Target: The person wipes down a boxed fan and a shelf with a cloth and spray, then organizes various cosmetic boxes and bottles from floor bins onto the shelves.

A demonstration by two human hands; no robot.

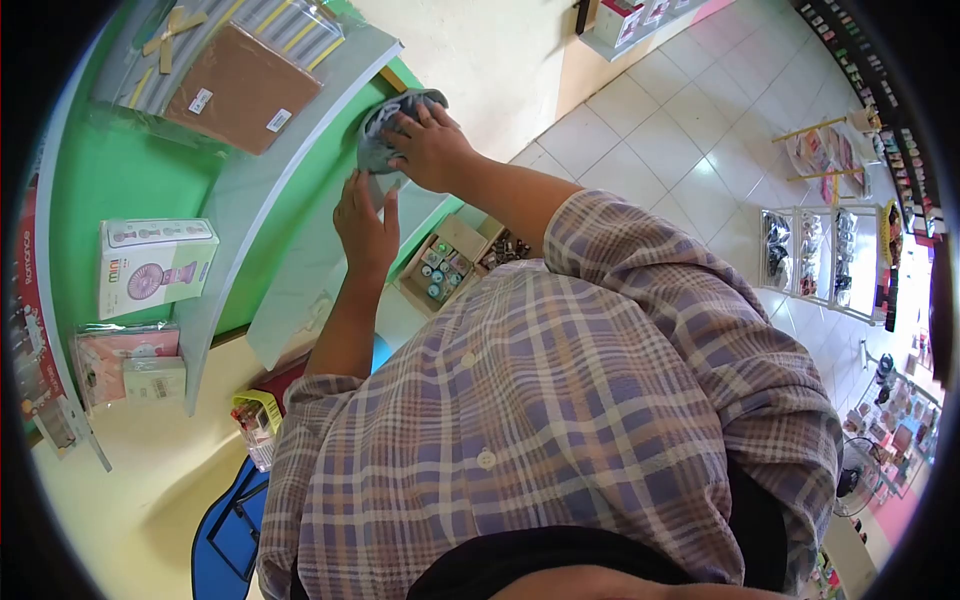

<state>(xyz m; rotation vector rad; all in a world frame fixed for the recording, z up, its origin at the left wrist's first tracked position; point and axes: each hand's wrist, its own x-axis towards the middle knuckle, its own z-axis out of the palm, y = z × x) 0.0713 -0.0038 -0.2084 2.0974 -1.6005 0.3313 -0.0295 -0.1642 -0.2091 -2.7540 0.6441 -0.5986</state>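
My right hand presses a bunched grey-blue cloth down at the right end of a pale shelf, its fingers spread over the folds. Just below it, my left hand rests with fingers stretched and thumb apart, its fingertips right at the cloth's lower edge. The shelf runs along a green back panel. Part of the cloth lies hidden under my right fingers.
A shelf to the left bears a boxed fan, a brown packaged item and a pink packet. Small jars sit in a compartmented box near my body. A blue folded table stands low left; display racks stand across the tiled floor.
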